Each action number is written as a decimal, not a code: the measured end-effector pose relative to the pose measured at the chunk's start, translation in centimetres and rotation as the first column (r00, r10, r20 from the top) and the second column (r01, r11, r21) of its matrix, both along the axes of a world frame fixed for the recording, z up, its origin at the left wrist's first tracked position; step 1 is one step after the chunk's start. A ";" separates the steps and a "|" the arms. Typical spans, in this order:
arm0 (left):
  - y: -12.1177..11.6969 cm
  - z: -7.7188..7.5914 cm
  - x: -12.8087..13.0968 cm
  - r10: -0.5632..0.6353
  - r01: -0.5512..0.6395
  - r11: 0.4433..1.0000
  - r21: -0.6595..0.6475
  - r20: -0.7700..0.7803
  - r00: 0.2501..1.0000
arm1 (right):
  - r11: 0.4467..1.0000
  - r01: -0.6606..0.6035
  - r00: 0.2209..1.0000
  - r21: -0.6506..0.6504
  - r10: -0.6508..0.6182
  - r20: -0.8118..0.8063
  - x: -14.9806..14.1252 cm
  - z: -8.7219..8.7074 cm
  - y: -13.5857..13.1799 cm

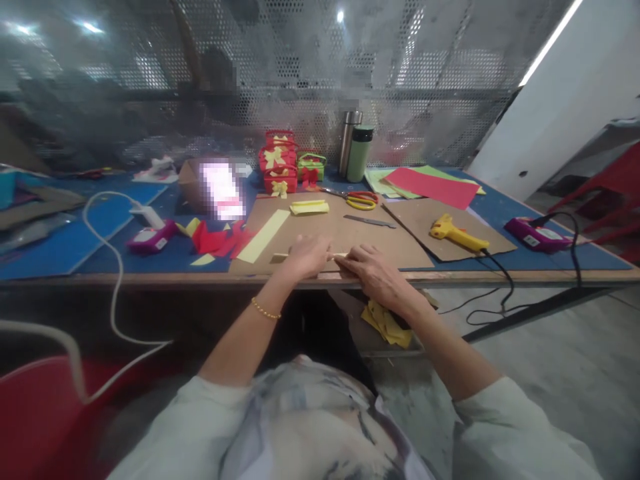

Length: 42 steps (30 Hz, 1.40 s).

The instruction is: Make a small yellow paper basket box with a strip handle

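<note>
My left hand (310,256) presses down on a narrow pale yellow paper strip (279,258) near the front edge of the cardboard sheet (345,237). Fingers curled, my right hand (369,268) meets the strip's other end, its fingertips close to those of the left. Both hands cover most of the strip. Left of them lies a longer pale yellow paper strip (263,237). Folded yellow paper (309,207) rests behind the hands. Farther right are a grey blade-like strip (370,221) and scissors with yellow and red handles (362,199).
A yellow glue gun (457,233) lies on cardboard at right, its cord over the table edge. Red scraps (217,239), a lit phone (223,190) and a purple power socket (151,238) are at left. Small red boxes (279,167) and a green bottle (359,157) stand behind.
</note>
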<state>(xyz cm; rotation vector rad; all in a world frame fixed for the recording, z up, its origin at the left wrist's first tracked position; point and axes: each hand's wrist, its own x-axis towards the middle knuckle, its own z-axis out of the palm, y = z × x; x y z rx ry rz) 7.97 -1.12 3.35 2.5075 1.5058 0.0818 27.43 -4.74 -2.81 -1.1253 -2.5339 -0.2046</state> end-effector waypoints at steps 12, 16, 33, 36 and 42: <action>0.5 -0.2 -5.3 0.063 -0.058 0.998 -0.031 0.163 0.985 | 0.999 0.016 1.000 -0.042 -0.017 -0.011 -0.2 0.7 -0.3; 1.2 -0.9 -5.7 0.061 -0.055 0.998 -0.036 0.191 0.980 | 0.998 0.025 1.000 -0.057 -0.025 0.003 -0.2 1.1 -0.3; 0.5 0.1 -4.4 0.076 -0.076 0.997 -0.005 0.027 0.997 | 0.998 0.034 0.997 -0.054 -0.031 0.066 -0.8 2.0 -0.3; 0.6 0.3 -4.3 0.085 -0.085 0.996 -0.011 0.014 0.996 | 0.998 0.038 0.997 -0.051 -0.034 0.074 -0.9 1.9 -0.3; 0.7 0.1 -4.5 0.074 -0.074 0.997 -0.008 0.033 0.997 | 0.997 0.070 0.995 -0.021 -0.068 0.077 -1.0 1.9 -0.6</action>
